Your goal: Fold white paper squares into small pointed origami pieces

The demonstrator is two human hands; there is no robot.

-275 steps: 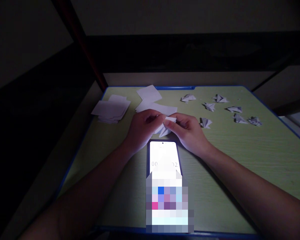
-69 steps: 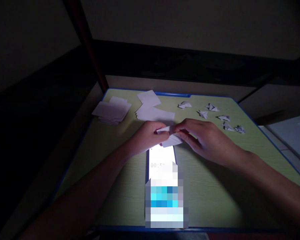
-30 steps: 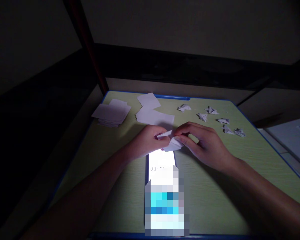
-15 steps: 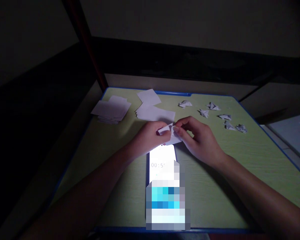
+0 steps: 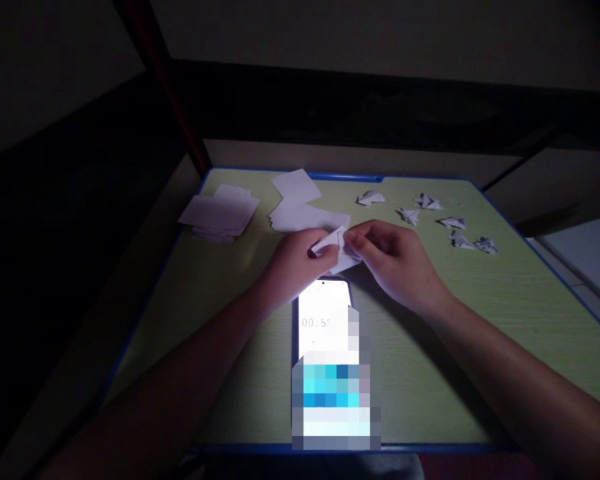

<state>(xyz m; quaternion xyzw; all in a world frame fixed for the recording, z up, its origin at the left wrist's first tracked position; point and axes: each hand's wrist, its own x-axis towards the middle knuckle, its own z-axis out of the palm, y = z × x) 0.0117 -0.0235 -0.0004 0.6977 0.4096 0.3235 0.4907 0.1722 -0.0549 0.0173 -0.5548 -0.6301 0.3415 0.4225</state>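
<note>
A small white piece of paper [image 5: 347, 261], partly folded, is held between my two hands above the top end of a lit phone [image 5: 323, 303]. My left hand [image 5: 300, 263] pinches its left side, thumb on top. On the paper's upper right, my right hand [image 5: 393, 257] presses with thumb and index finger; its other fingers are curled. The phone lies flat with digits on a bright screen, its lower part blurred out. Just beyond my hands lie loose white paper sheets [image 5: 303, 215], spread in an overlapping row.
A stack of white paper squares [image 5: 219, 212] lies at the far left of the green table [image 5: 480, 320], which has a blue edge. Several small folded paper pieces [image 5: 427, 201] are scattered at the far right. Beyond the right edge is a pale flat surface [image 5: 590, 260]. The surroundings are dark.
The view has tilted slightly, so the table sits a little higher in the picture. Both hands keep hold of the paper, its folded flap now standing at a slightly different angle.
</note>
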